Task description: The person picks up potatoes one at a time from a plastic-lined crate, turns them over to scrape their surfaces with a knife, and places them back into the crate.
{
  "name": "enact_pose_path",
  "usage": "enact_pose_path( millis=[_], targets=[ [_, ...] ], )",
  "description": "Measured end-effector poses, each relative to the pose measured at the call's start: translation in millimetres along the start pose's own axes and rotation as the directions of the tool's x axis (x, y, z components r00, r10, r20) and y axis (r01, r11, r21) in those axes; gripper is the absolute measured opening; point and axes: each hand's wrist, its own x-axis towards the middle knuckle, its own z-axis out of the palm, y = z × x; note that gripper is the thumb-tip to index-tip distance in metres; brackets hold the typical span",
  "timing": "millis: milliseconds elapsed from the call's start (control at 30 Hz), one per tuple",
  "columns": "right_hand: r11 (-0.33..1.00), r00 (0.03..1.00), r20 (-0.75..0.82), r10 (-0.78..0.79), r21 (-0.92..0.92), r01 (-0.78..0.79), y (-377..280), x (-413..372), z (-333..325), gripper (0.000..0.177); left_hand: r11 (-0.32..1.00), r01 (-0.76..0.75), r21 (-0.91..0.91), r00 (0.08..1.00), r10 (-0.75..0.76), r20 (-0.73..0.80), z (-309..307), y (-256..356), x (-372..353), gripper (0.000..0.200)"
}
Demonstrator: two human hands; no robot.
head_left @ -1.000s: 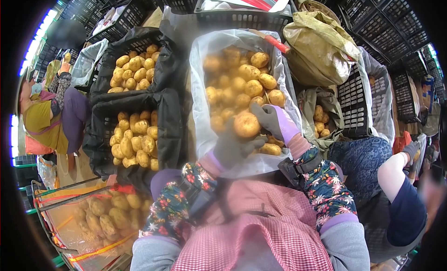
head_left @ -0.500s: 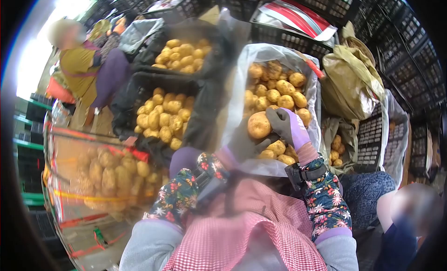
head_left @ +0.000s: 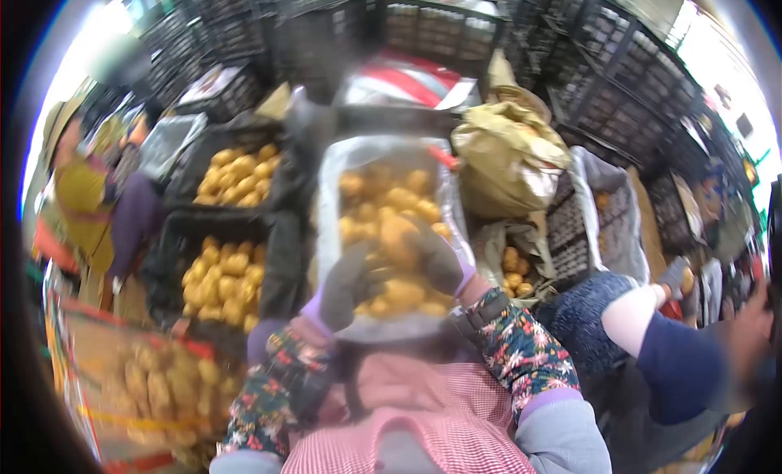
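Note:
A large potato (head_left: pixel 399 239) is in my gloved right hand (head_left: pixel 440 261), whose fingers close on its right side. Lower left of it, my grey-gloved left hand (head_left: pixel 349 285) hovers with its fingers loosely apart, apparently off the potato; motion blurs them. Both hands are over a crate with a pale plastic liner (head_left: pixel 332 177), where more potatoes (head_left: pixel 403 199) lie, some smeared by motion. A red-handled object (head_left: pixel 442 156) rests at the crate's upper right rim.
Two black-lined crates of potatoes (head_left: pixel 236 177) (head_left: pixel 224 283) stand left, with a clear-sided bag of potatoes (head_left: pixel 163 384) below. An olive sack (head_left: pixel 505 160) and a smaller potato sack (head_left: pixel 515 270) are right. Co-workers (head_left: pixel 85 205) (head_left: pixel 684 352) sit on both sides; stacked black crates (head_left: pixel 619 75) line the back.
My view has swung to the right, so the crates appear farther left. My left hand has come away from the potato, which stays in my right hand.

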Motion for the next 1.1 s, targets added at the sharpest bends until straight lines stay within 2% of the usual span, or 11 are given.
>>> enact_pose_path(
  millis=[33,133,200,267,367,533,567,600,667,967,1100],
  targets=[
    [0.961,0.999,0.034,0.019,0.275,-0.027,-10.0,6.0,-16.1,0.060,1.000,0.002,0.013,1.000,-0.002,-0.019,6.2,10.4,1.8,0.046],
    [0.902,0.933,-0.234,-0.274,0.275,0.333,-84.1,20.6,-41.0,0.051,1.000,-0.013,-0.014,0.999,0.012,-0.043,-7.4,26.0,16.9,0.043],
    [0.865,0.905,-0.133,-0.404,0.265,0.426,-155.2,31.5,-65.4,0.051,1.000,-0.019,0.015,0.994,0.021,-0.111,-25.0,25.8,23.9,0.043],
    [0.804,0.784,-0.245,-0.571,-0.357,0.475,-227.7,41.8,-93.9,0.055,0.999,-0.021,0.027,0.989,0.025,-0.145,-49.2,14.7,33.3,0.045],
    [0.301,0.552,-0.224,-0.803,-0.952,0.053,-290.0,88.5,-130.9,0.062,0.924,-0.097,0.369,0.983,0.148,-0.112,-48.7,10.2,47.8,0.047],
    [-0.276,0.723,-0.353,-0.594,-0.754,-0.596,-269.4,159.3,-317.0,0.068,0.956,0.088,0.278,0.958,-0.005,-0.287,-29.5,18.0,51.4,0.052],
    [-0.336,0.711,-0.225,-0.666,-0.761,-0.555,-257.8,163.2,-342.7,0.064,0.877,0.013,0.480,0.978,0.088,-0.188,-37.8,15.4,48.9,0.052],
    [-0.391,0.687,-0.096,-0.721,-0.762,-0.517,-238.4,170.0,-359.3,0.060,0.940,0.136,0.313,0.939,-0.022,-0.343,-30.1,22.3,52.1,0.052],
    [-0.342,0.648,-0.220,-0.730,-0.703,-0.624,-232.0,171.0,-321.6,0.048,0.840,0.061,0.539,0.978,0.058,-0.202,-35.8,25.6,48.3,0.052],
    [-0.508,0.767,-0.291,-0.573,-0.609,-0.610,-217.1,154.8,-255.7,0.034,0.936,0.059,0.346,0.949,0.056,-0.311,-31.5,30.9,43.5,0.050],
    [-0.194,0.726,-0.390,-0.566,-0.793,-0.578,-230.3,167.2,-311.1,0.050,0.928,0.010,0.373,0.960,0.096,-0.263,-40.4,25.4,45.0,0.052]
  ],
)
